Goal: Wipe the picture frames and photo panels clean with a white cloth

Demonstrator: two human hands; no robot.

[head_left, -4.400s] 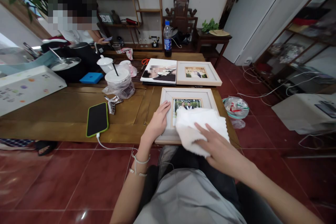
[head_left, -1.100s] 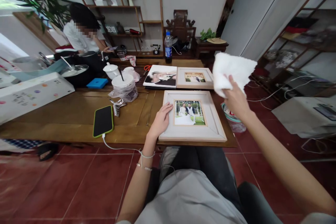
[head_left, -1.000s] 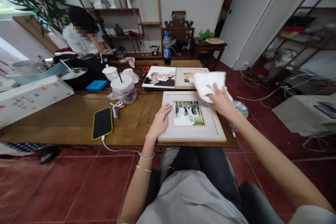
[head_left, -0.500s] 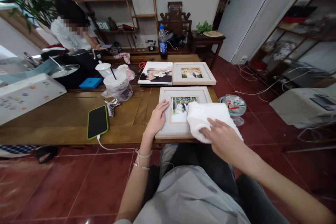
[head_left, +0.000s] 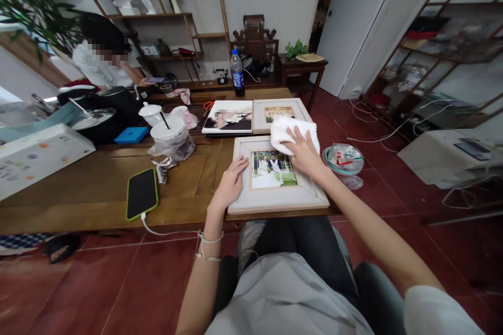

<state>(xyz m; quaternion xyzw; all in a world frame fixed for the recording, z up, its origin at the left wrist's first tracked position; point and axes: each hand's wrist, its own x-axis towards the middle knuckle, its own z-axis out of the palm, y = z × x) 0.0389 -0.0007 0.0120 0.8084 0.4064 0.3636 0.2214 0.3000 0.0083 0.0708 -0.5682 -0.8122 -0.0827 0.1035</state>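
A pale picture frame (head_left: 245,201) with a photo of two people lies flat at the table's front edge. My left hand (head_left: 231,180) rests on the frame's left side, fingers stretched out. At the upper right of the same frame, my right hand (head_left: 302,152) grips a folded white towel (head_left: 281,131) and presses it onto the border. The towel covers that corner and overlaps the lower edge of a second picture frame (head_left: 259,115) behind. Left of that second frame lies a photo panel (head_left: 228,110).
On the wooden table (head_left: 188,199) are a phone (head_left: 142,193) on a charging cable, a lidded cup with a straw (head_left: 167,128), a blue box (head_left: 131,135) and a bottle (head_left: 237,73). A plastic-lined bin (head_left: 343,159) stands at the right. Another person (head_left: 102,57) sits across at the left.
My right hand has carried the towel from the frame's lower right up to its upper right, uncovering the photo. My left hand stays on the left side. The view has shifted slightly.
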